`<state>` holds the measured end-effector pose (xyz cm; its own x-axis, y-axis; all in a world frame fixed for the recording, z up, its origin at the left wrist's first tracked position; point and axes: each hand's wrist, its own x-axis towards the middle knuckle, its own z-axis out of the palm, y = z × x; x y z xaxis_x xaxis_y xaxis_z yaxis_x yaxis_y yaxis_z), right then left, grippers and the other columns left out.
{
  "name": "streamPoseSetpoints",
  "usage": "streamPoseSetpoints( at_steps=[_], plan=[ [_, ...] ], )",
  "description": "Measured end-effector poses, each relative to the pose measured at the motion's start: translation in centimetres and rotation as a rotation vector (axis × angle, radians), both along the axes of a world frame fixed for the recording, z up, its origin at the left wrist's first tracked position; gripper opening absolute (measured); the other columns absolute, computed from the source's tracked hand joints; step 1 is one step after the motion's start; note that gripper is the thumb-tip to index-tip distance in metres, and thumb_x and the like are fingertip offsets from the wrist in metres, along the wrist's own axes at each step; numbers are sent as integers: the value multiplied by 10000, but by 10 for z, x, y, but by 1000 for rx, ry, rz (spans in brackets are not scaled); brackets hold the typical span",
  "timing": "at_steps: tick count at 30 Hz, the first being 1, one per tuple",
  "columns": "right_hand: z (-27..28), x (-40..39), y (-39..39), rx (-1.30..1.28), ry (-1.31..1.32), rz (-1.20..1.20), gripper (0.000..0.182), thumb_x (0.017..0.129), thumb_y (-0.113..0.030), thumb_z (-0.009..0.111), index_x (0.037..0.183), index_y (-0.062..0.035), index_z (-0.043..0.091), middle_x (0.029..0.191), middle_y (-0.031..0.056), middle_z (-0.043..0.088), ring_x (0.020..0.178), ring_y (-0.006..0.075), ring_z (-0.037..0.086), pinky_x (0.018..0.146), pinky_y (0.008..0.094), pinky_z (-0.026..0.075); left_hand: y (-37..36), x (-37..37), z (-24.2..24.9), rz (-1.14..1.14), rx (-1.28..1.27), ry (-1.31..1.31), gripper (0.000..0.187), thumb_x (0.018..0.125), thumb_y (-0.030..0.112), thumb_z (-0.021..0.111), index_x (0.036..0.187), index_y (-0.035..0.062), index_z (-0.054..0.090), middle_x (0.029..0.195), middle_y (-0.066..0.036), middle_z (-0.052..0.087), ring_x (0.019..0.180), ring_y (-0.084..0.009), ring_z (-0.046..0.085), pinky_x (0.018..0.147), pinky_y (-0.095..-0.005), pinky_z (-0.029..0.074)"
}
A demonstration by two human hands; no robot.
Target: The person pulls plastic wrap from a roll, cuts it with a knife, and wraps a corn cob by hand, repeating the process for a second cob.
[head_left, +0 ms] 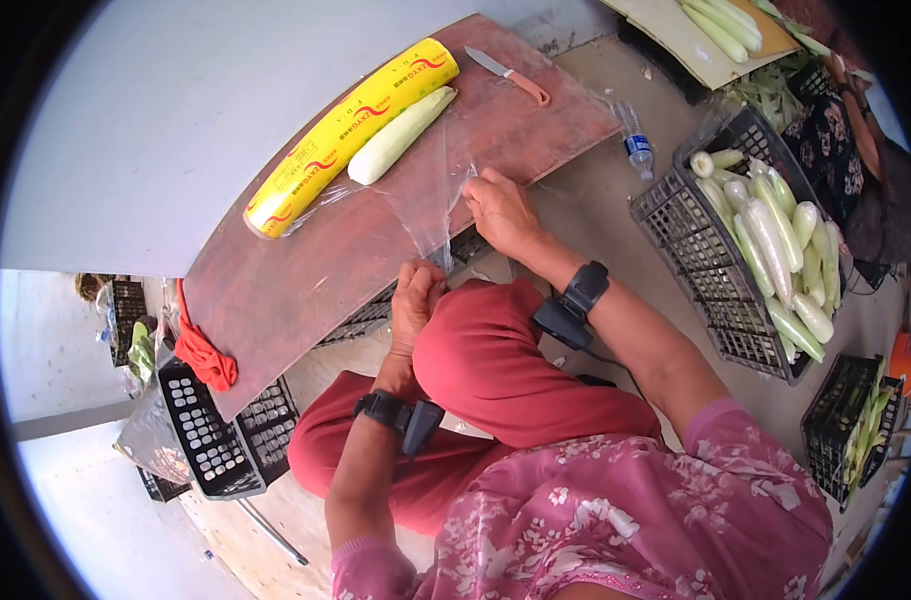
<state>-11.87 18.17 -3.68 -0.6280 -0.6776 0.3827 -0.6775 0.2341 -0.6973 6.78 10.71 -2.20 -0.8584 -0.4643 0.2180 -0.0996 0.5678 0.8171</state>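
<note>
A yellow roll of clear film (350, 138) lies slantwise along the back of the reddish-brown table (305, 290). Beside it, on the near side, rests a pale green squash (402, 136). A thin sheet of clear film (425, 205) stretches from the roll toward both hands. My right hand (503, 212) pinches the film's right edge at the table's front edge. My left hand (415, 300) is closed on the film's lower end, just beyond my knee. Farther back lies a knife (510, 77) with an orange handle.
On the right, a black crate (710, 290) holds several pale squashes (770, 250); a plastic bottle (635, 145) stands near it. Another person (835, 140) is at the upper right. A red cloth (205, 355) hangs at the table's left corner above a dark crate (210, 440).
</note>
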Motion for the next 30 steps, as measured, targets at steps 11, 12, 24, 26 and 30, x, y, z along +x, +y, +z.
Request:
streamPoseSetpoints(
  at_steps=[11,12,24,26,30],
  plan=[
    [5,-37,-10,255,221,92,83,788,-93,545,805,-19,576,889,172,558,780,389,591,671,486,472,-3,-1,4,81,-54,11,112,795,-72,543,821,30,504,830,-92,495,744,-237,506,684,-285,427],
    [5,-38,-11,294,257,112,84,785,-89,541,805,-14,575,897,174,562,781,387,596,672,482,477,-2,0,5,86,-35,4,102,792,-60,549,820,30,508,835,-94,503,764,-241,511,705,-292,424],
    [8,-64,-10,207,294,287,43,772,-31,531,807,-18,512,883,146,534,740,340,589,624,426,470,-14,1,0,140,-59,5,66,826,-20,553,842,31,513,824,-122,533,731,-263,538,674,-317,448],
    [5,-71,-2,89,172,283,47,769,-2,517,813,-14,504,887,140,532,743,332,574,631,406,459,-15,2,-2,164,-13,-10,57,836,-7,545,853,31,506,811,-140,533,710,-288,539,657,-336,452],
    [6,-76,12,-104,56,183,57,773,5,510,820,-18,486,898,144,532,767,362,546,655,413,439,-18,-2,-4,164,13,-25,51,855,6,531,869,33,491,799,-145,536,703,-286,538,660,-334,452]
  ],
)
